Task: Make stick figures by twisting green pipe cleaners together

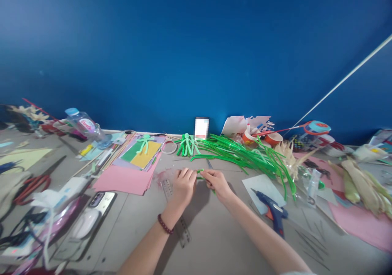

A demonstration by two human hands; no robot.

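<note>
A short green stem (200, 177) spans the gap between my two hands at the middle of the table. My left hand (185, 182) has its fingers curled round its left end. On the other side my right hand (217, 182) pinches it, and a bit of green shows below the fingers. Behind them lies a large bundle of green stems (254, 156). A light green figure (187, 144) made of stems is just behind my left hand. Partly under my left forearm is a clear ruler (183, 231).
Pink paper (125, 180) and a second green figure (143, 143) lie to the left, with a phone (87, 222) nearer. A blue glue gun (272, 211) rests on white paper at right. Scissors (33, 188) lie far left. A blue wall (183, 54) rises behind.
</note>
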